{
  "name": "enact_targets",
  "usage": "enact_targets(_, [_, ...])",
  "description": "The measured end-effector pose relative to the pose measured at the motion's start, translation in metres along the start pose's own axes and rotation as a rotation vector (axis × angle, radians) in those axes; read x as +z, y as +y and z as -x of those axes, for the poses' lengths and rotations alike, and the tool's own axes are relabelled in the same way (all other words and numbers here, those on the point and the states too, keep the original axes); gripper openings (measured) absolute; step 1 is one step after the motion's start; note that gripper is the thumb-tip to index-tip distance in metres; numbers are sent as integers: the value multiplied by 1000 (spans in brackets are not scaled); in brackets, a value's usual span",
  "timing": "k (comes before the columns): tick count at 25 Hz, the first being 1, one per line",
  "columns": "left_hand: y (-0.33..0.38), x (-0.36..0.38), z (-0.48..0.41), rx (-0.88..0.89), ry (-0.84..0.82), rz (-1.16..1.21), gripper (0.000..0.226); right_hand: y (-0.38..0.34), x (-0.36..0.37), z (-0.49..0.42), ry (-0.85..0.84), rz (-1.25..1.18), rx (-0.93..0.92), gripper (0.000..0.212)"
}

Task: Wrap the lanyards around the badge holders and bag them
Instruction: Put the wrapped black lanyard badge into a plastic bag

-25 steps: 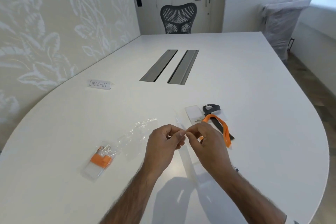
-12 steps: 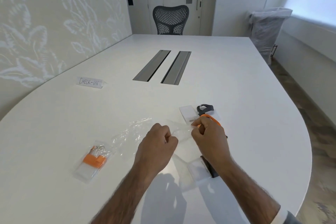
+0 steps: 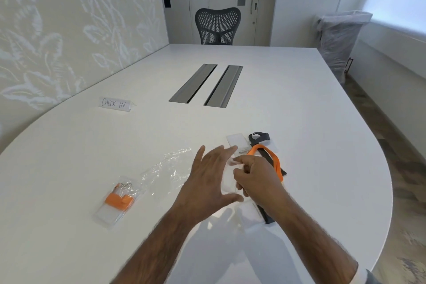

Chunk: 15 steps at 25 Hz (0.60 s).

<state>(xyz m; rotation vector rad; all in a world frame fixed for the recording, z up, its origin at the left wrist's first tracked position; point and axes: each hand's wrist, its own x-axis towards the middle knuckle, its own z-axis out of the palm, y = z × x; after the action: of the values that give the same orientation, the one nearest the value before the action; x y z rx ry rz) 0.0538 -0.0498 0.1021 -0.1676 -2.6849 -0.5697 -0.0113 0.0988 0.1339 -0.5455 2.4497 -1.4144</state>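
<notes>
Reaching over a white table [image 3: 299, 110], a person works just below the frame's centre. The left hand [image 3: 211, 180] hovers with fingers spread and straight, holding nothing. The right hand [image 3: 258, 176] has curled fingers that pinch a clear plastic sleeve [image 3: 228, 182]; motion blur hides whether it is a bag or a holder. Under the right wrist lies a white badge holder [image 3: 253, 213] beside a black strap.

Right of centre, a loose orange lanyard [image 3: 275, 161] and a black lanyard [image 3: 259, 136] lie across more holders. At lower left sits a finished bag [image 3: 116, 202] holding an orange-wrapped set, with an empty clear bag [image 3: 169, 166] beside it.

The step appears to be bagging. It would go best if the left hand spread the sleeve's mouth while the right kept its edge taut. The thin film likely clings and crumples.
</notes>
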Motion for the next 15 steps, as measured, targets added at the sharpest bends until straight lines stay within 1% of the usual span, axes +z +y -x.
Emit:
enact_targets(2, [-3,4,0,-48,114,104,84,2,-2,-2,17,-26,21,32])
enact_targets(3, [-2,4,1,-78,142,142,77,4,-4,-3,28,-28,33,29])
enact_targets(5, [3,3,1,-129,139,189,75,5,-6,-2,26,-26,45,22])
enact_targets(7, [6,6,2,-162,116,216,73,4,-7,0,-12,-85,36,15])
enact_targets(9, [5,8,3,-206,125,252,71,2,-14,1,-61,-207,42,19])
enact_targets(11, [-2,11,3,-247,126,275,70,11,-28,-4,-17,-275,87,23])
enact_targets(12, [-5,12,4,-259,120,277,70,20,-37,-8,32,-235,116,23])
enact_targets(13, [-9,13,5,-264,116,280,70,31,-47,-12,76,-141,154,21])
enact_targets(14, [-12,14,7,-263,117,284,70,44,-55,-14,96,-10,195,18])
enact_targets(15, [-14,15,9,-262,122,290,70,55,-62,-14,80,137,235,15])
